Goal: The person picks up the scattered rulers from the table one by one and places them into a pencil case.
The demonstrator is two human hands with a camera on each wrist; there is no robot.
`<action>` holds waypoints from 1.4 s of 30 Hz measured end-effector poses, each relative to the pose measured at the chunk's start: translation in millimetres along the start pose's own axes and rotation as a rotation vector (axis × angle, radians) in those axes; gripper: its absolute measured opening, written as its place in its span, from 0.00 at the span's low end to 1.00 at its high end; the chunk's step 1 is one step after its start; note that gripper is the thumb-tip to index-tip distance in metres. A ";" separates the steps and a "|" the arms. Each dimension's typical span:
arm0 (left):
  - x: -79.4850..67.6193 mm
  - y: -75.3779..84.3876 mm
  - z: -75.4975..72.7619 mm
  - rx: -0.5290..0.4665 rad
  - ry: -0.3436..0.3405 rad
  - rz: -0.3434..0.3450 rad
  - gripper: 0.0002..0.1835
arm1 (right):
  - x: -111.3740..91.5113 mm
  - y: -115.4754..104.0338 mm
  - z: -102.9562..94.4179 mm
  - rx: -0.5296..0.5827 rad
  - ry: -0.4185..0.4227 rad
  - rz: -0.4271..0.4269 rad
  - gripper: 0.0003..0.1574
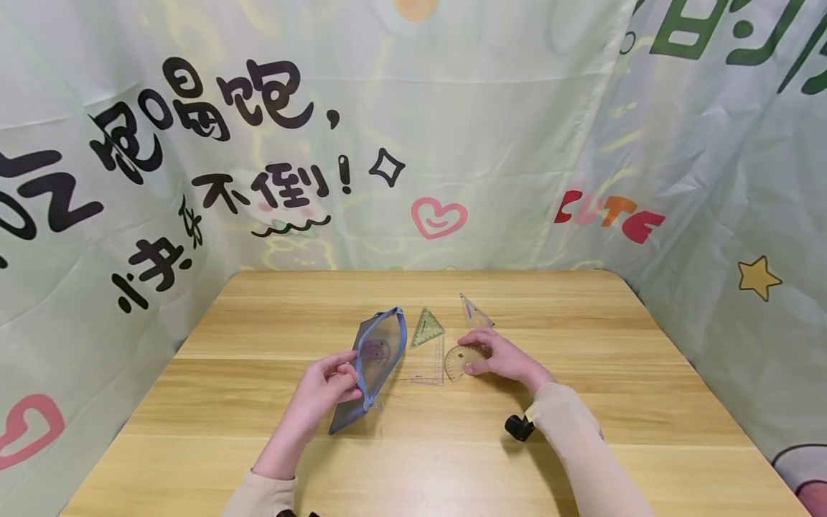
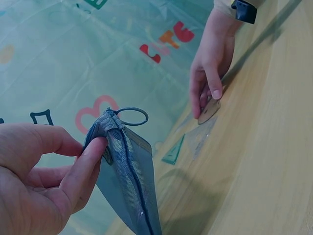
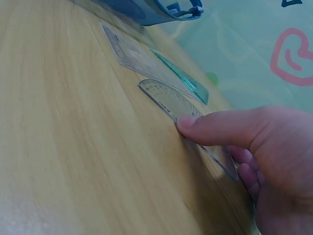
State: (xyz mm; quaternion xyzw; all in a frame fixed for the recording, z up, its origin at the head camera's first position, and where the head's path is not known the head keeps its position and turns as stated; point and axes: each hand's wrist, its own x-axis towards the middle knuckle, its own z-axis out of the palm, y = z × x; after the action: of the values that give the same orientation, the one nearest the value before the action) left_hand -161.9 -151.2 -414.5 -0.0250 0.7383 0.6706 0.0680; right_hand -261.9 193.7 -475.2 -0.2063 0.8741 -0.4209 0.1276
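Note:
My left hand [image 1: 328,386] pinches the edge of a blue zip pouch [image 1: 391,346] between thumb and fingers, and the pouch stands tilted with its mouth parted. A round purplish shape shows in it; I cannot tell whether that is a print or a loose thing. In the left wrist view, a ring hangs at the zip end of the pouch [image 2: 124,161]. My right hand [image 1: 507,357] pinches a clear protractor [image 3: 164,98] by thumb and fingers, just at the tabletop. Beside it lie a green set square [image 1: 428,329] and a clear set square [image 1: 438,362].
Another clear set square [image 1: 475,314] lies behind my right hand. A wooden table [image 1: 194,402] carries everything, with printed cloth [image 1: 504,143] hanging at its back and sides. A black device [image 1: 519,428] is at my right wrist.

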 end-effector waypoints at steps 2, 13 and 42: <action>0.3 -0.2 0.0 0.000 0.000 -0.001 0.26 | -0.2 -0.1 -0.9 -0.012 -0.004 -0.003 0.36; -0.2 -0.9 -0.3 0.012 0.004 0.003 0.26 | 2.1 -1.1 -1.5 -0.012 -0.013 0.012 0.35; 0.9 -3.5 -1.8 0.015 -0.003 0.000 0.26 | 4.8 -4.1 2.0 -0.029 0.028 -0.040 0.30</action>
State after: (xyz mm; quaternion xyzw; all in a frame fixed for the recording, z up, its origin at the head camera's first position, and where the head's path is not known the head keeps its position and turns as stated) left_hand -162.4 -153.2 -417.9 -0.0236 0.7432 0.6651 0.0691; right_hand -264.3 187.8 -473.4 -0.2196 0.8774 -0.4136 0.1043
